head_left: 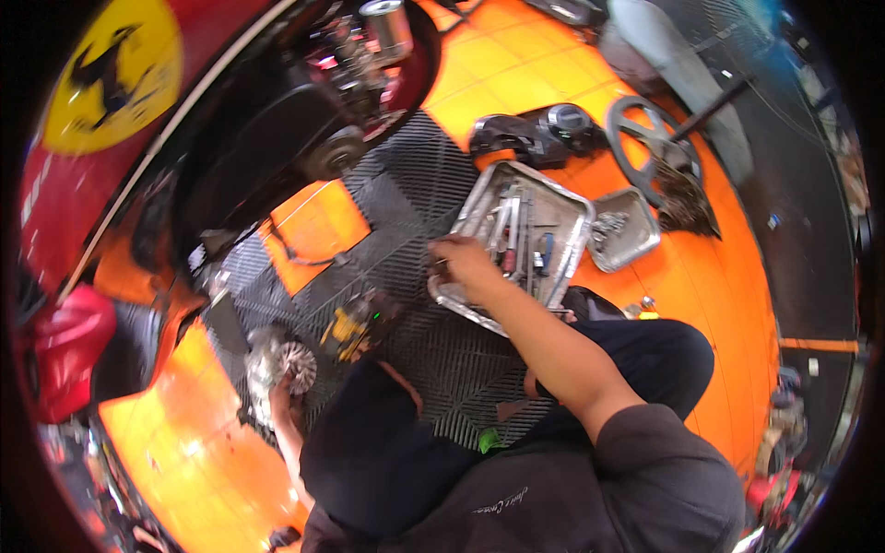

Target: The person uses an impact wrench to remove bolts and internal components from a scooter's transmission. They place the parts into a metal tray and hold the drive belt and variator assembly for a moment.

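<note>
At the lower left, my left hand (286, 392) grips a silver metal engine part (269, 367) with a finned round wheel on one side. My right hand (461, 263) is at the left side of a metal tray (576, 221), its fingers curled; what they hold, if anything, is too small to make out. Wrenches and other long tools (512, 230) lie inside the tray. Beside it, a smaller tray (645, 240) holds several small metal parts. A yellow-and-black tool or part (350, 332) rests on the dark ribbed mat (406, 166) between my hands.
A red-and-black scooter body (249, 161) fills the upper left, above a red panel (74, 341). Black housings (530, 134) and a grey ring on a stand (636, 124) stand on the orange tiled floor (498, 64) beyond the trays. A dark ledge (793, 276) runs along the right.
</note>
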The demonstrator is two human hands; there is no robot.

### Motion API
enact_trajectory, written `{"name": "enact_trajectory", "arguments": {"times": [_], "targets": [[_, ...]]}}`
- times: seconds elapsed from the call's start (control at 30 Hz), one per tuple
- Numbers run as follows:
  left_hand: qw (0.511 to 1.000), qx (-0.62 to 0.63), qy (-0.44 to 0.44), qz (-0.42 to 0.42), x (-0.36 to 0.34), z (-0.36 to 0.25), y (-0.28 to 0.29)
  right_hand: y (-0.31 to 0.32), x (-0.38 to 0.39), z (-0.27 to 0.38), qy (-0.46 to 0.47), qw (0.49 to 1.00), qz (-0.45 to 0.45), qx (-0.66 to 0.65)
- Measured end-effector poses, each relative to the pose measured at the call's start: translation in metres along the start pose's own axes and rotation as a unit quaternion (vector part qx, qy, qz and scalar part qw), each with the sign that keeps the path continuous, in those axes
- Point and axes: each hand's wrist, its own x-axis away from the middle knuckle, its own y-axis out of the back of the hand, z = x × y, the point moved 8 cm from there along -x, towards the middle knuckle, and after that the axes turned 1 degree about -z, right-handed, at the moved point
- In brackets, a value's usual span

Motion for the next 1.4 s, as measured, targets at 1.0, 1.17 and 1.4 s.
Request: {"name": "enact_trajectory", "arguments": {"times": [1.0, 1.17, 1.4], "targets": [[0.861, -0.341, -0.338, 0.169, 0.414, -0.162, -0.315, -0.080, 0.242, 0.106, 0.151, 0.959, 0.226, 0.077], [0.805, -0.425, -0.356, 0.210, 0.408, -0.160, -0.360, -0.012, 0.202, 0.116, 0.109, 0.973, 0.205, 0.003], [0.895, -0.154, -0.325, 0.264, 0.379, -0.150, -0.284, 0.323, 0.058, 0.079, 0.200, 0.916, -0.329, 0.110]]}}
